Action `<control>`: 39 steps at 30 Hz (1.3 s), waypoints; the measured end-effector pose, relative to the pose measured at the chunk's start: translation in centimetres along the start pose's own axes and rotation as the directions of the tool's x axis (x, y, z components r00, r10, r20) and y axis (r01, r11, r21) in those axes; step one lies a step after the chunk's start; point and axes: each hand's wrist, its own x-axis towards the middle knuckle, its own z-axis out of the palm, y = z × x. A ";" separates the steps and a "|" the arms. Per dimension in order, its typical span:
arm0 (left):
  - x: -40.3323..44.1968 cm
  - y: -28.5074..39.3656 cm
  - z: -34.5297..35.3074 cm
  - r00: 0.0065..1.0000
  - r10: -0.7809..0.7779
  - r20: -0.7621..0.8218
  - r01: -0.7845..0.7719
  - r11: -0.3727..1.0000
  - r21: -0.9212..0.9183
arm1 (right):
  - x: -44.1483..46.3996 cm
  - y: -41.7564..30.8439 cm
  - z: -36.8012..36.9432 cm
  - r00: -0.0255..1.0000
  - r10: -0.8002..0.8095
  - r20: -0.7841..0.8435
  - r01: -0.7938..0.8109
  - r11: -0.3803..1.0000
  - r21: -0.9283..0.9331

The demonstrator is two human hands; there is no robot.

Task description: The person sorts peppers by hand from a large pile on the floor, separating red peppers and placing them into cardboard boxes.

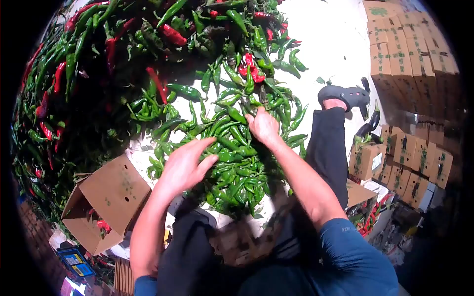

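Note:
A loose heap of green peppers (pixel 232 172) spreads over the pale surface between my legs. My left hand (pixel 185 165) hovers at the left side of this heap, thumb and fingers apart, with nothing in it. At the heap's upper part, my right hand (pixel 262 126) reaches down with curled fingers among the peppers. Whatever its fingertips hold is hidden. Close to its thumb lies a single green pepper (pixel 237 116). Beyond that hand are a few red peppers (pixel 251 69).
A much larger pile of green and red peppers (pixel 143 44) rises at the back and left. An open cardboard box (pixel 113 192) lies tilted at the left. Stacked cartons (pixel 410 49) stand at the right, with a smaller box (pixel 368 160) nearer. My shoe (pixel 345 96) rests beside dark eggplants (pixel 365 129).

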 end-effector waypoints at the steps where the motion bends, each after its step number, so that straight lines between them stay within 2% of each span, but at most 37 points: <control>1: 2.5 -0.5 1.2 1.000 0.024 -0.014 -0.027 0.979 -0.201 | 0.0 0.5 0.2 0.998 0.013 0.068 -0.015 1.000 0.026; 2: 4.7 -0.2 1.5 1.000 -0.016 0.024 0.023 0.952 -0.307 | 0.0 1.3 -0.1 0.994 -0.059 0.089 0.056 0.997 0.044; 3: 7.1 -0.4 1.9 1.000 0.007 0.024 -0.001 0.976 -0.216 | -0.2 1.6 -1.7 0.974 -0.120 0.195 0.100 0.989 0.108; 4: 9.4 -1.1 2.6 0.999 0.046 0.000 -0.046 0.994 -0.101 | -0.6 1.8 -3.2 0.940 -0.167 0.296 0.152 0.986 0.073; 5: 12.0 -1.5 2.4 0.989 -0.062 0.132 0.075 0.992 -0.103 | -0.8 2.3 -4.3 0.894 -0.211 0.395 0.211 0.977 0.044; 6: 14.5 -2.9 3.2 0.998 0.011 0.065 -0.012 1.000 0.014 | -0.7 3.4 -5.0 0.853 -0.263 0.451 0.286 0.958 0.018; 7: 17.1 -3.1 3.2 0.996 -0.044 0.074 0.038 0.996 0.074 | -0.7 3.7 -6.4 0.867 -0.253 0.430 0.264 0.964 0.035; 9: 21.9 -4.6 3.9 0.999 0.025 -0.035 -0.025 0.999 0.024 | 1.5 4.9 -7.4 0.953 -0.223 0.203 0.165 0.949 0.267; 11: 25.6 -3.8 4.4 0.994 -0.009 -0.112 0.005 0.999 -0.034 | 4.7 3.6 -8.7 0.984 -0.152 -0.095 0.173 0.944 0.282; 12: 26.9 -3.1 4.6 0.995 0.017 -0.100 -0.010 0.998 0.069 | 6.0 2.3 -8.8 0.946 -0.231 -0.227 0.298 0.893 0.336; 13: 28.2 -2.7 4.8 0.995 0.042 -0.085 -0.027 0.985 0.172 | 7.7 1.8 -7.0 0.933 -0.199 -0.300 0.264 0.945 0.194; 14: 29.7 -3.2 5.2 0.997 0.071 -0.016 -0.062 0.946 0.317 | 8.8 0.8 -5.8 0.965 -0.144 -0.218 0.176 0.975 0.135; 15: 30.8 -4.5 6.5 0.976 0.205 -0.078 -0.158 0.903 0.399 | 9.6 -0.2 -4.8 0.987 -0.082 -0.136 0.092 0.994 0.067; 17: 31.7 -3.5 6.3 0.971 0.236 -0.023 -0.169 0.757 0.632 | 9.6 -0.6 -3.0 0.985 -0.063 -0.163 0.079 0.993 0.092; 19: 32.3 -4.0 5.7 0.940 0.340 0.013 -0.258 0.687 0.679 | 8.9 0.1 -2.0 0.962 -0.066 -0.266 0.122 0.973 0.198; 20: 32.7 -4.0 5.3 0.955 0.289 0.067 -0.252 0.674 0.694 | 8.6 0.4 -1.7 0.955 -0.041 -0.292 0.114 0.965 0.237; 21: 33.0 -4.3 5.2 0.938 0.343 0.053 -0.272 0.628 0.729 | 8.1 0.7 -1.4 0.949 -0.014 -0.314 0.105 0.956 0.275; 24: 33.4 -4.5 4.6 0.945 0.279 0.172 -0.300 0.522 0.798 | 6.0 2.9 -2.2 0.974 0.058 -0.217 0.018 0.942 0.334; 27: 33.4 -3.8 5.8 0.939 0.297 0.174 -0.301 0.462 0.834 | 4.8 4.1 -2.3 0.978 -0.008 -0.208 0.061 0.966 0.252; 28: 33.3 -3.8 6.0 0.934 0.327 0.143 -0.289 0.459 0.840 | 4.4 4.1 -2.2 0.975 -0.122 -0.184 0.162 0.962 0.220; 29: 33.4 -3.8 6.0 0.939 0.300 0.167 -0.294 0.453 0.841 | 4.5 3.9 -1.4 0.982 -0.134 -0.132 0.158 0.969 0.191; 31: 33.1 -3.0 5.3 0.947 0.240 0.215 -0.303 0.441 0.845 | 4.4 3.9 0.8 0.964 -0.198 -0.179 0.214 0.974 0.071; 32: 32.8 -2.6 5.3 0.932 0.252 0.261 -0.342 0.371 0.863 | 4.7 4.0 1.6 0.969 -0.155 -0.194 0.171 0.983 0.065; 34: 32.1 -2.1 5.7 0.928 0.175 0.328 -0.369 0.329 0.869 | 4.2 3.9 -0.1 0.992 -0.065 -0.106 0.090 0.963 0.253; 36: 31.4 -1.8 5.6 0.928 0.174 0.329 -0.370 0.325 0.870 | 3.7 4.3 -2.1 0.999 0.033 0.000 -0.030 0.905 0.424; 38: 30.7 -1.8 5.9 0.925 0.207 0.319 -0.375 0.354 0.857 | 3.0 6.2 -4.0 0.997 -0.060 0.050 0.007 0.704 0.710; 39: 30.4 -2.7 5.9 0.908 0.330 0.260 -0.388 0.421 0.820 | 2.6 6.8 -5.6 0.991 -0.113 0.067 0.009 0.568 0.823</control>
